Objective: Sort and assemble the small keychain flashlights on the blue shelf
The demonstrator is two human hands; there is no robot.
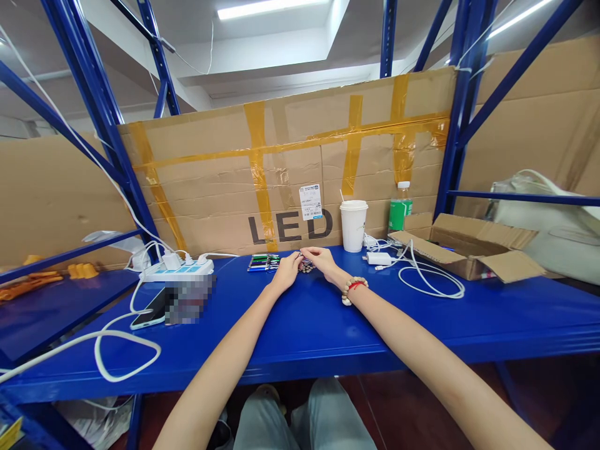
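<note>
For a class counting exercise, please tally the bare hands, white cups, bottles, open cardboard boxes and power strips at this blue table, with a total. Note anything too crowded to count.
Hands: 2 (left hand, right hand)
White cup: 1
Bottle: 1
Open cardboard box: 1
Power strip: 1
Total: 6
Left out: slim items beside the left hand, too crowded to count.

Our bare left arm (225, 354) and right arm (422, 350) stretched forward, our left hand (285, 272) and right hand (323, 260) close together, fingers (310, 251) bent inward
</note>
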